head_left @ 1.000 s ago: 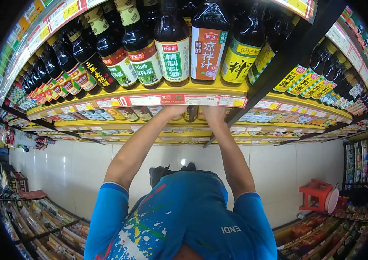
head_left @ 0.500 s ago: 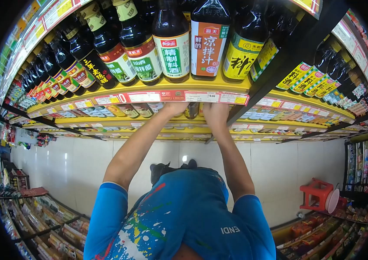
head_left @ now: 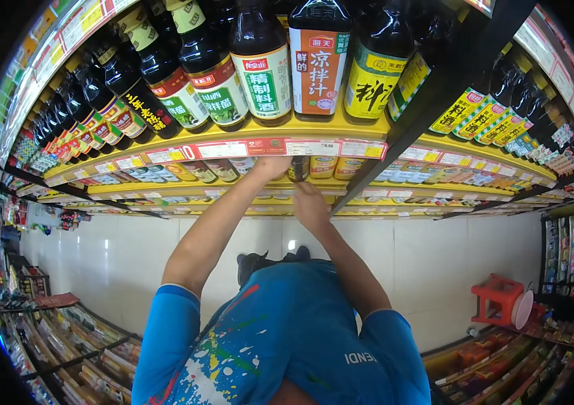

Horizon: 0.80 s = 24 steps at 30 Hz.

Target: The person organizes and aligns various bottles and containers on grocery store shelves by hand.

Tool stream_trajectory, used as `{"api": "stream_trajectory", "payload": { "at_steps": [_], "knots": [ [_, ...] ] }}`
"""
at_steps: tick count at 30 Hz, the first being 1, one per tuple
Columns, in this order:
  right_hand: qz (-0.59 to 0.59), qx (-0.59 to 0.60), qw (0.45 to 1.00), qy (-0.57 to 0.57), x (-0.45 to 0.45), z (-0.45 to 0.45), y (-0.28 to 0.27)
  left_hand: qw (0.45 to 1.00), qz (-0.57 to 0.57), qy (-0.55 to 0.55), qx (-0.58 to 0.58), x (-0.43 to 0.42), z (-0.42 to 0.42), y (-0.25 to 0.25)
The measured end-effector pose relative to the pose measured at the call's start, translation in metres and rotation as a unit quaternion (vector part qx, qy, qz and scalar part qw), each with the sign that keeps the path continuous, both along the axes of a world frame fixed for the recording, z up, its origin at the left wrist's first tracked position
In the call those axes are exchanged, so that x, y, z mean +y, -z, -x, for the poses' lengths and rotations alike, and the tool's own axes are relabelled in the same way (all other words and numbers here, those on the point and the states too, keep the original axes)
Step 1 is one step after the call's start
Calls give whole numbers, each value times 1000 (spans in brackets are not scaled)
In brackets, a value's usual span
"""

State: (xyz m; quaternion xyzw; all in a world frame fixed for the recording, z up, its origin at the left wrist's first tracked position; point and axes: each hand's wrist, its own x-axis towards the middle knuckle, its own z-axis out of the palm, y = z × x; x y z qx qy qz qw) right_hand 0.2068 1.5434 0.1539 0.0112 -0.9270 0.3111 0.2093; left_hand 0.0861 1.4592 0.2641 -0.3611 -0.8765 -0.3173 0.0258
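Note:
My left hand (head_left: 273,166) reaches in under the price-label strip (head_left: 233,149) of the upper shelf; its fingers are hidden behind the strip. My right hand (head_left: 310,204) is lower and further out, in front of the second shelf, close below a dark bottle (head_left: 298,167) standing between the two hands. The fingertips of my right hand are bunched and too small to make out, so whether they touch the bottle is unclear. Above the strip stand dark sauce bottles, among them one with an orange label (head_left: 313,74) and one with a green and white label (head_left: 262,84).
A black shelf upright (head_left: 429,101) slants down at the right of my hands. More bottles with yellow labels (head_left: 459,113) stand beyond it. On the tiled floor (head_left: 422,263) at the right is a red stool (head_left: 493,300). Packed shelves line the aisle behind me.
My right hand has come out from under the upper shelf's edge and moved down and left. Yellow-labelled goods on the second shelf now show where it was. My left hand stays nearly in place.

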Motion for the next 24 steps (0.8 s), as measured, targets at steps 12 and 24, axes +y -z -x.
{"api": "stream_trajectory", "payload": {
  "at_steps": [12, 24],
  "knots": [
    [23, -65, 997, 22, -7, 11, 6, 998, 52, 8, -25, -3, 11, 12],
    [26, -7, 1000, 5, -6, 17, 14, 996, -28, -19, -83, -2, 12, 17]
  ]
}}
